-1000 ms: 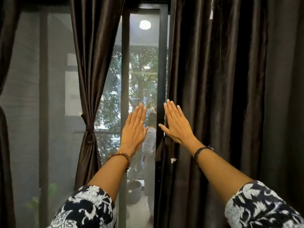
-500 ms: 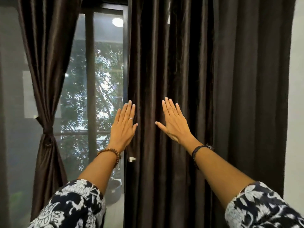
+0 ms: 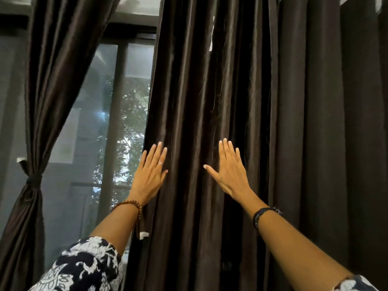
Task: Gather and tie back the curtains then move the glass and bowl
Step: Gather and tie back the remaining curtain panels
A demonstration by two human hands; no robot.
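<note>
Since a second ago the view is sitting further right and tilted up: the tied curtain (image 3: 31, 143) is now lying at the far left, where earlier it was near the middle. The loose curtain (image 3: 262, 133) is filling the centre and right.

Left hand (image 3: 150, 175) is now overlapping the loose curtain's left edge; a second ago it was showing against the window (image 3: 100, 122) glass. Fingers straight and together, holding nothing; whether they are pressing the fabric cannot be told. A ring (image 3: 160, 163) is showing on one finger, a beaded bracelet (image 3: 131, 204) on the wrist.

Right hand (image 3: 230, 171) is staying flat before the curtain folds, right of the left hand and apart from it. Fingers straight, thumb spread left, grip empty. A dark wristband (image 3: 264, 215) is sitting on that wrist.

The tied curtain is being cinched by a dark tieback (image 3: 33, 179) at about hand height.

Small white tags are showing on the loose curtain's edge (image 3: 143, 235), near its top (image 3: 211, 47), and beside the tieback (image 3: 21, 159); no writing is readable. Glass and bowl are not showing in this view.

Patterned sleeves (image 3: 84, 267) are lying at the near edge.
</note>
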